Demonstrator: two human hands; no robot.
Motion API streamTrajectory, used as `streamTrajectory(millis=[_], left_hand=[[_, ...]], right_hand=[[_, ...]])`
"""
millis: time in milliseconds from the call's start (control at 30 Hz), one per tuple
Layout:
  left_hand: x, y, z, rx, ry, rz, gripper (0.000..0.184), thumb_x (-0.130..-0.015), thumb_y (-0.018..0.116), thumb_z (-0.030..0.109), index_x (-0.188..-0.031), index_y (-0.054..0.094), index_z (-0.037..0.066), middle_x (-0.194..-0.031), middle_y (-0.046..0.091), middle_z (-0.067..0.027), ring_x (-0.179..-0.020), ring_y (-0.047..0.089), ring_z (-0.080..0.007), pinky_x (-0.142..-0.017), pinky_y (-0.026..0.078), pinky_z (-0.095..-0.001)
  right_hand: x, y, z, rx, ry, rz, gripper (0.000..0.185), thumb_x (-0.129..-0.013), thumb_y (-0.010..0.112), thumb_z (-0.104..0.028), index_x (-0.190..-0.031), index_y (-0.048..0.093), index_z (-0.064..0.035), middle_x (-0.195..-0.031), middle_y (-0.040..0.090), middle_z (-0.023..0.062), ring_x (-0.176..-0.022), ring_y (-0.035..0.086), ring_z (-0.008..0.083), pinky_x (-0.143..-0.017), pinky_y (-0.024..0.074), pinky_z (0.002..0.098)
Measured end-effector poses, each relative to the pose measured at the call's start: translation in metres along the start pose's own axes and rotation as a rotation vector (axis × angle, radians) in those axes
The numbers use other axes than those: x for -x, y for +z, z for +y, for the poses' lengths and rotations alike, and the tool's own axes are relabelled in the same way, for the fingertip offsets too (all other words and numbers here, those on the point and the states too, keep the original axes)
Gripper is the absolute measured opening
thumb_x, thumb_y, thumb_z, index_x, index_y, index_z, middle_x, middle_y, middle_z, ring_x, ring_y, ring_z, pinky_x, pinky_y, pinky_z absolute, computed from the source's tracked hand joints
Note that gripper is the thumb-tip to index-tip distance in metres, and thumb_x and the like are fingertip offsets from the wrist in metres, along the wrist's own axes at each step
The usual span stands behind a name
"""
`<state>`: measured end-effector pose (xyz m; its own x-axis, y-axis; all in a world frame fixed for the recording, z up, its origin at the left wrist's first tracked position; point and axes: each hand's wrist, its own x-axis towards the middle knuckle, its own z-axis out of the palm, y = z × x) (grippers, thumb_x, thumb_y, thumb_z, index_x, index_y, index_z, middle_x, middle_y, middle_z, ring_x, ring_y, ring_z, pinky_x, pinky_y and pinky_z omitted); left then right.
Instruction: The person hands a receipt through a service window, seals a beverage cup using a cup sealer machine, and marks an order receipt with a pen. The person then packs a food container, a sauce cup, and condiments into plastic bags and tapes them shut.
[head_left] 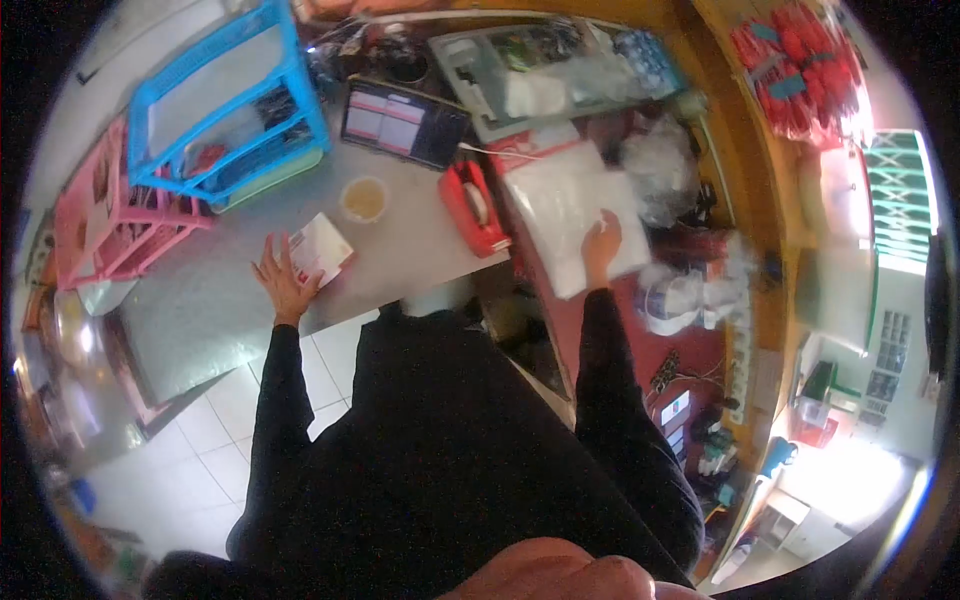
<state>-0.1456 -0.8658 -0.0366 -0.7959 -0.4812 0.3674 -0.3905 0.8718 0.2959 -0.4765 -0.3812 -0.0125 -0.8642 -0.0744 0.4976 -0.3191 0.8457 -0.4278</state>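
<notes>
Fingers spread, my left hand [287,287] rests at the lower left edge of a small white packet with pink print [322,250] on the grey table. My right hand [601,245] lies over a stack of clear plastic bags [565,205], its fingers bent together at the bags' surface; whatever they pinch is too small to make out. A red tape dispenser [474,212] stands between the two hands. Left of it sits a round tub with tan contents [364,200].
A blue basket [235,110] and a pink basket [125,215] stand at the left. Behind the tub leans a tablet [400,122]. A grey tray of packets [550,75] is at the back. Crumpled clear plastic [660,170] and wrapped cups [680,298] lie at the right.
</notes>
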Motion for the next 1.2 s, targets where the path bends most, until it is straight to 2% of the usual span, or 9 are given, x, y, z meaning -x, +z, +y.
streamTrajectory(millis=[200, 367, 467, 667, 800, 933, 1033, 1133, 1200], left_hand=[[-0.016, 0.007, 0.079, 0.290, -0.029, 0.101, 0.077, -0.071, 0.074, 0.038, -0.135, 0.042, 0.010, -0.133, 0.039, -0.0168, -0.118, 0.041, -0.0339, -0.097, 0.034, -0.0456], [0.024, -0.014, 0.137, 0.353, -0.176, 0.160, 0.064, -0.073, 0.074, 0.023, -0.129, 0.049, 0.008, -0.120, 0.045, -0.0161, -0.110, 0.045, -0.0315, -0.093, 0.038, -0.0417], [0.048, -0.014, 0.151, 0.264, -0.228, 0.183, 0.058, -0.073, 0.073, 0.019, -0.126, 0.051, 0.008, -0.117, 0.045, -0.0153, -0.101, 0.047, -0.0289, -0.090, 0.039, -0.0398], [0.033, -0.013, 0.199, 0.808, -0.311, 0.262, 0.043, -0.077, 0.069, 0.012, -0.118, 0.056, 0.007, -0.109, 0.054, -0.0088, -0.076, 0.053, -0.0159, -0.074, 0.045, -0.0295], [-0.002, 0.036, 0.255, 1.335, -0.363, -0.179, 0.034, -0.084, 0.064, 0.014, -0.117, 0.057, 0.007, -0.095, 0.061, 0.0004, -0.081, 0.054, -0.0099, -0.075, 0.046, -0.0267], [-0.045, 0.036, 0.319, 2.184, -0.302, -1.046, 0.055, -0.093, 0.054, 0.033, -0.139, 0.037, 0.008, -0.123, 0.053, -0.0067, -0.111, 0.049, -0.0160, -0.096, 0.041, -0.0345], [-0.069, -0.030, 0.343, 2.755, -0.303, -1.327, 0.058, -0.091, 0.058, 0.035, -0.136, 0.039, 0.004, -0.120, 0.053, -0.0085, -0.111, 0.048, -0.0163, -0.098, 0.041, -0.0357], [-0.074, -0.012, 0.309, 2.284, -0.535, -1.204, 0.055, -0.087, 0.064, 0.030, -0.132, 0.045, 0.004, -0.116, 0.055, -0.0091, -0.108, 0.050, -0.0179, -0.096, 0.042, -0.0341], [-0.088, -0.026, 0.274, 1.991, -0.232, -1.177, 0.053, -0.087, 0.065, 0.027, -0.130, 0.047, 0.002, -0.119, 0.055, -0.0098, -0.109, 0.051, -0.0188, -0.096, 0.042, -0.0334]], right_hand=[[-0.023, 0.047, 0.145, 0.332, -0.112, -0.608, 0.012, -0.078, 0.055, -0.015, -0.083, 0.066, -0.0122, -0.087, 0.066, 0.0126, -0.085, 0.061, 0.0339, -0.075, 0.0491, 0.0423], [-0.035, 0.007, 0.083, 0.250, 0.110, -0.708, 0.011, -0.077, 0.057, -0.019, -0.082, 0.065, -0.0148, -0.089, 0.066, 0.0108, -0.087, 0.062, 0.0311, -0.074, 0.0504, 0.0403], [-0.015, 0.036, 0.129, 0.190, -0.229, -0.425, 0.015, -0.082, 0.054, -0.017, -0.090, 0.065, -0.0111, -0.098, 0.066, 0.0103, -0.091, 0.061, 0.0282, -0.077, 0.0491, 0.0383], [-0.050, -0.028, 0.059, -0.481, 0.291, 0.201, 0.026, -0.094, 0.042, -0.016, -0.108, 0.056, 0.0005, -0.106, 0.060, 0.0138, -0.093, 0.058, 0.0236, -0.081, 0.0471, 0.0342], [-0.071, -0.147, -0.118, -0.941, 0.488, -0.066, 0.029, -0.097, 0.039, -0.015, -0.113, 0.055, 0.0028, -0.105, 0.060, 0.0118, -0.092, 0.058, 0.0196, -0.078, 0.0477, 0.0298], [-0.043, -0.178, -0.194, -1.060, 0.699, -0.321, 0.029, -0.095, 0.041, -0.014, -0.111, 0.059, 0.0023, -0.099, 0.062, 0.0092, -0.088, 0.059, 0.0184, -0.075, 0.0487, 0.0288], [-0.035, -0.183, -0.157, -0.903, 0.304, -0.431, 0.039, -0.084, 0.057, -0.022, -0.114, 0.057, 0.0026, -0.103, 0.062, 0.0087, -0.090, 0.060, 0.0192, -0.078, 0.0487, 0.0301], [-0.030, -0.198, -0.158, -0.814, 0.077, -0.466, 0.054, -0.074, 0.071, -0.023, -0.119, 0.054, 0.0026, -0.108, 0.060, 0.0089, -0.096, 0.059, 0.0207, -0.083, 0.0476, 0.0317], [-0.022, -0.206, -0.167, -1.082, 0.195, -0.432, 0.058, -0.070, 0.075, -0.019, -0.120, 0.054, 0.0018, -0.111, 0.059, 0.0090, -0.099, 0.058, 0.0214, -0.086, 0.0464, 0.0325]])
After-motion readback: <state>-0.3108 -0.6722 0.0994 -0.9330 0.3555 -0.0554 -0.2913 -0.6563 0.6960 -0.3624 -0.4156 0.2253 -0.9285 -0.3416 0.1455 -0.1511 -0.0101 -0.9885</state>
